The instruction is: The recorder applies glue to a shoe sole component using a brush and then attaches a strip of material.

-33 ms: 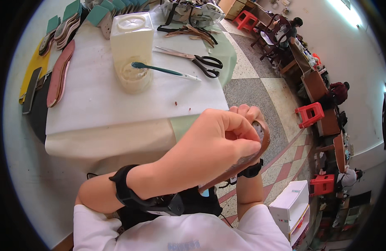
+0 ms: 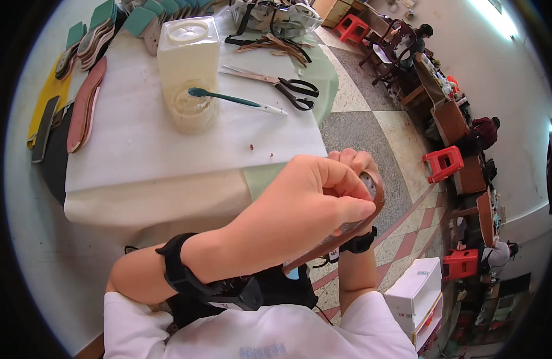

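A long brown insole (image 2: 315, 252) with a greyish inner face is held slanting in front of my chest, past the table's right corner. My left hand (image 2: 306, 200) reaches across from the left, thumb and bent fingers pinching the insole's rounded far end. Behind it, my right hand (image 2: 352, 160) is wrapped round the same end, its knuckles showing above the rim. My left hand hides much of the insole and most of the right palm. A black band sits on each wrist.
On the white-covered table (image 2: 129, 161) stand a translucent plastic container (image 2: 189, 60), a green-and-white toothbrush (image 2: 240, 102) leaning at its opening, and black-handled scissors (image 2: 282, 87). Stacked insoles (image 2: 87, 105) lie left, leather strips (image 2: 276, 48) at the back. Red stools (image 2: 443, 163) and seated people are to the right.
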Available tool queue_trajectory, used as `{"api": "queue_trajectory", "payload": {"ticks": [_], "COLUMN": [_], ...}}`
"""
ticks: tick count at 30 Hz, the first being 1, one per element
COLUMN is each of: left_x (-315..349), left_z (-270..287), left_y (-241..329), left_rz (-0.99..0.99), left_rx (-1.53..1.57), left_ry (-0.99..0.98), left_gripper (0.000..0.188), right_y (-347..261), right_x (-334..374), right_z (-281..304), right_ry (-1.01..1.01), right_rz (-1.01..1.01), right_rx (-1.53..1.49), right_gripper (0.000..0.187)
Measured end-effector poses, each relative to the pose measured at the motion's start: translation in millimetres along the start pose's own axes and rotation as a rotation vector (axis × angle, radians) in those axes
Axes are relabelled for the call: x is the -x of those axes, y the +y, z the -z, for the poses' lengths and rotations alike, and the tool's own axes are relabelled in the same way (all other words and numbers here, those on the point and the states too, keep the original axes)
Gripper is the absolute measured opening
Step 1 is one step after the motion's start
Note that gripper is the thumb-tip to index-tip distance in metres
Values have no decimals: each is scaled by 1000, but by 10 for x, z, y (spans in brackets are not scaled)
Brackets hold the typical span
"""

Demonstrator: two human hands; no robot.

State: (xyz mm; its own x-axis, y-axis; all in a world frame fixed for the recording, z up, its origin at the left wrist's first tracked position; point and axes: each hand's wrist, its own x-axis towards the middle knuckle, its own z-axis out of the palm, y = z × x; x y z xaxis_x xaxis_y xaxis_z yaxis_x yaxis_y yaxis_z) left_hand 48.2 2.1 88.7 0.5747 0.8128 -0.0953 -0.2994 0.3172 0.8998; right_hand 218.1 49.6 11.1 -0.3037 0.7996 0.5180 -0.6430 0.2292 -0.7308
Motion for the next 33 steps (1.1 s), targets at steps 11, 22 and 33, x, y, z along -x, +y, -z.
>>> {"api": "queue_trajectory", "payload": {"ticks": [11,22,33], "left_x": [-106,-106,-173], "left_z": [42,-32,48], "left_y": [-117,-117,-144], "left_rz": [104,-108,-144], "left_rx": [196,-278,-195], "left_ry": [-39,157,120], "left_gripper": [13,10,18], "right_y": [-45,-107,-125], "right_x": [-49,46,73], "right_z": [172,199,217], "right_ry": [-134,-45,-52], "right_rz": [-4,-10,-64], "right_rx": [104,225,221], "right_gripper": [22,16,17]}}
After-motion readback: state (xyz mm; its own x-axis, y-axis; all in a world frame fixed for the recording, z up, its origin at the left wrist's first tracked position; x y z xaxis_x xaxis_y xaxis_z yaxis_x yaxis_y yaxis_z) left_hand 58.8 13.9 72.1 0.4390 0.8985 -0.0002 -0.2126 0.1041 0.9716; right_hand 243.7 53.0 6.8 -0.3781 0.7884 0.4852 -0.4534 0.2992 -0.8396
